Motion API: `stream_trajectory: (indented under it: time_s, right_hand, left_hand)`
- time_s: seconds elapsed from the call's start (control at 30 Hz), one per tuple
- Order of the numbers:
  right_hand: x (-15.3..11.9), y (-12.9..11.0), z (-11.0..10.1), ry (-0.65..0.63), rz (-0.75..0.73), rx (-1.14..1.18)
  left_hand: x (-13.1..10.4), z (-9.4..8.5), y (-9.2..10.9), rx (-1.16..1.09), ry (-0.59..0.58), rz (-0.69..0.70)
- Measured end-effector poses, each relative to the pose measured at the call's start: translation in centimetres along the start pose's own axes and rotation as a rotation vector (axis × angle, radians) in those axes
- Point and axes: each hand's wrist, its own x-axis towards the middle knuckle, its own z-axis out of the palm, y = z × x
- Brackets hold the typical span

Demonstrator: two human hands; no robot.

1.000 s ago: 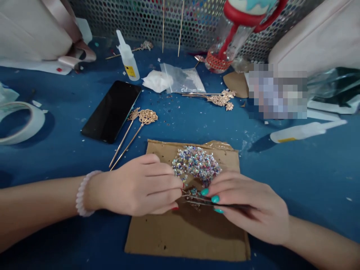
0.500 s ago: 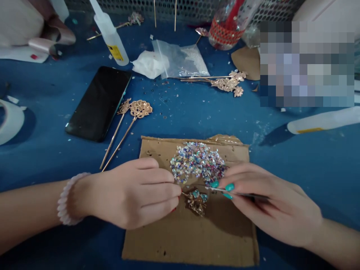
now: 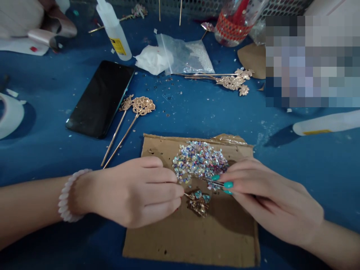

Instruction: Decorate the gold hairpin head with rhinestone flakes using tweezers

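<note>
My left hand (image 3: 140, 193) is closed around the thin stem of a gold hairpin. The hairpin's ornate head (image 3: 199, 204), set with some blue-green stones, sticks out past my fingertips over the piece of cardboard (image 3: 191, 242). In my right hand (image 3: 270, 198) is a pair of metal tweezers (image 3: 218, 183), pinched between the fingers, tips pointing left. Those tips are at the near edge of a pile of small iridescent rhinestones (image 3: 199, 159); whether they grip a stone is too small to tell.
Left of the cardboard lie two gold hairpins (image 3: 143, 106) beside a black phone (image 3: 100, 99). Farther back are a glue bottle (image 3: 119, 41), a zip bag (image 3: 194, 56) and more gold hairpins (image 3: 230, 81). A second bottle (image 3: 323, 123) lies at right, a tape roll (image 3: 12, 116) at left.
The view has shifted slightly. The tweezers in my right hand have turned a little, and their tips now sit closer to the rhinestones. My left hand keeps hold of the hairpin.
</note>
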Motion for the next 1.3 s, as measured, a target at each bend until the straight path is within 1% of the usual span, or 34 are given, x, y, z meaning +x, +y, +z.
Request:
stream_trajectory:
  time_s: [0.1,0.27,0.4,0.6,0.8,1.0,1.17,1.3]
  right_hand:
    - [0.0,0.09,0.19,-0.003,-0.005,-0.02]
    - [-0.04,0.16,0.25,-0.055,-0.031,-0.017]
    - [-0.02,-0.04,0.19,-0.063,-0.027,-0.002]
    - [0.1,-0.5,0.34,-0.063,-0.018,-0.007]
    - [0.52,-0.45,0.17,-0.035,-0.011,-0.04]
    - [0.56,-0.62,0.11,-0.067,-0.023,-0.023]
    - [0.57,-0.64,-0.09,-0.036,-0.007,-0.048]
    - [0.73,-0.68,-0.17,-0.072,-0.02,-0.033]
  left_hand:
    - [-0.03,0.06,0.0,0.005,0.013,0.003]
    - [-0.24,0.2,-0.08,0.005,-0.01,0.012]
    - [-0.22,0.22,-0.13,-0.01,-0.008,0.004]
    - [0.01,0.14,-0.13,-0.023,0.0,-0.001]
    - [0.04,0.08,-0.06,-0.026,0.002,0.009]
    - [0.18,0.03,0.02,-0.031,0.007,0.002]
    - [0.27,0.09,-0.08,-0.019,0.001,-0.006]
    - [0.25,0.15,-0.13,-0.019,0.009,-0.002]
